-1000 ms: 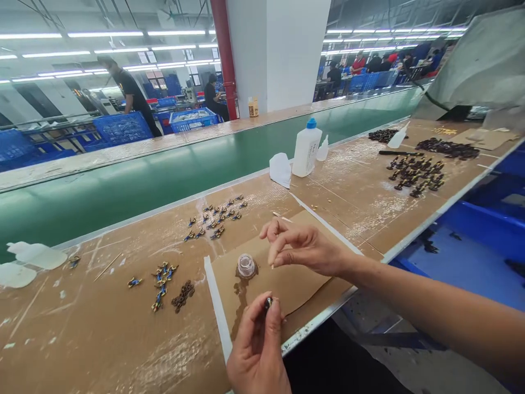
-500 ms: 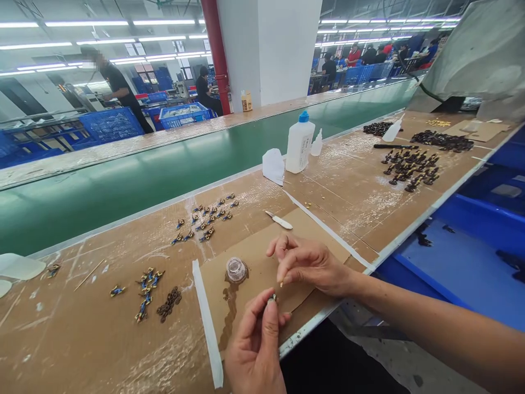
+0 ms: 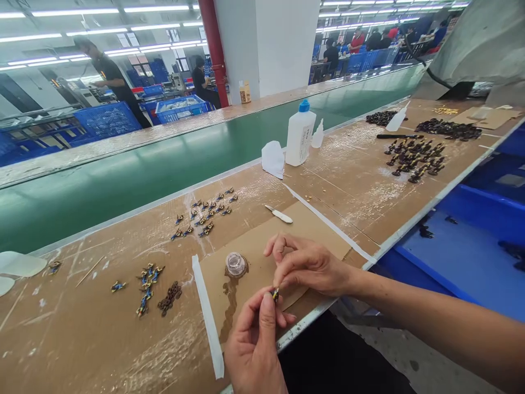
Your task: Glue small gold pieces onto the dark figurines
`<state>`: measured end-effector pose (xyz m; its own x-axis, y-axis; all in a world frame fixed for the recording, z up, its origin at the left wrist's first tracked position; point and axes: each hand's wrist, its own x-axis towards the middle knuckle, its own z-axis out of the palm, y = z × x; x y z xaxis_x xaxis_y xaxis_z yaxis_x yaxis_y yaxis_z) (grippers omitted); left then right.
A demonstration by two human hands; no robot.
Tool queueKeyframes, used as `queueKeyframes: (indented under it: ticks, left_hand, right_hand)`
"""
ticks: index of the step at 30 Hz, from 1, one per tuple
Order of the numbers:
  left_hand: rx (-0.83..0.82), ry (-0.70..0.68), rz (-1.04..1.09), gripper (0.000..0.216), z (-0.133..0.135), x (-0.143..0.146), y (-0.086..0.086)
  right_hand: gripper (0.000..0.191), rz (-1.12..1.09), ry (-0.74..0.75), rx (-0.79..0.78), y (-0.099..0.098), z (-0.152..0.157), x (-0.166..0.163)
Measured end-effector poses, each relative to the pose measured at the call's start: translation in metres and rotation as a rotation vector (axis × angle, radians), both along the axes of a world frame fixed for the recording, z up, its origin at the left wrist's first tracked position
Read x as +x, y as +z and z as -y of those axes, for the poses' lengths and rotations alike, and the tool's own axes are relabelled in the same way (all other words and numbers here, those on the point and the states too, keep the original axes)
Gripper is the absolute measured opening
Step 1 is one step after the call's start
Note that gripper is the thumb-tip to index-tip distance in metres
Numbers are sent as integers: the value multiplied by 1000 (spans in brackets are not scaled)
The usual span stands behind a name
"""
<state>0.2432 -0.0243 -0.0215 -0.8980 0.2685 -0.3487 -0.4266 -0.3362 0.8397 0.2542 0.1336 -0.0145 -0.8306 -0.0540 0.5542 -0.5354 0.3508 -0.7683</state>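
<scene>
Between thumb and index finger, my left hand (image 3: 256,339) grips a small dark figurine (image 3: 275,295) with a touch of yellow on it. My right hand (image 3: 309,265) is closed in a pinch just above, its fingertips touching or nearly touching the figurine. A tiny pale-yellow part sits at those fingertips, mostly hidden now. Both hands are over the front edge of a cardboard sheet (image 3: 258,246). On that sheet stands a small clear cup (image 3: 235,265) in a wet brown stain. A white-handled knife (image 3: 282,216) lies behind my right hand.
Blue-and-yellow figurines (image 3: 209,213) lie in groups to the left, near dark round pieces (image 3: 169,300). A white bottle (image 3: 300,134) and a small nozzle bottle (image 3: 318,134) stand behind. Dark figurines (image 3: 416,158) cover the right. A green conveyor (image 3: 164,164) runs along the back; blue bins (image 3: 463,251) sit below right.
My right fingertips have come down to the figurine, bringing the tiny pale-yellow part to it. The figurine has turned slightly in my left hand, showing more yellow. The view has shifted a little.
</scene>
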Motion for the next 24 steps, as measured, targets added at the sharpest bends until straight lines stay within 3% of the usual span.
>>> queueKeyframes:
  ticks: [24]
  left_hand:
    - [9,19,37,25,-1,1,8]
  right_hand:
    - [11,4,-49,80,1,0,2]
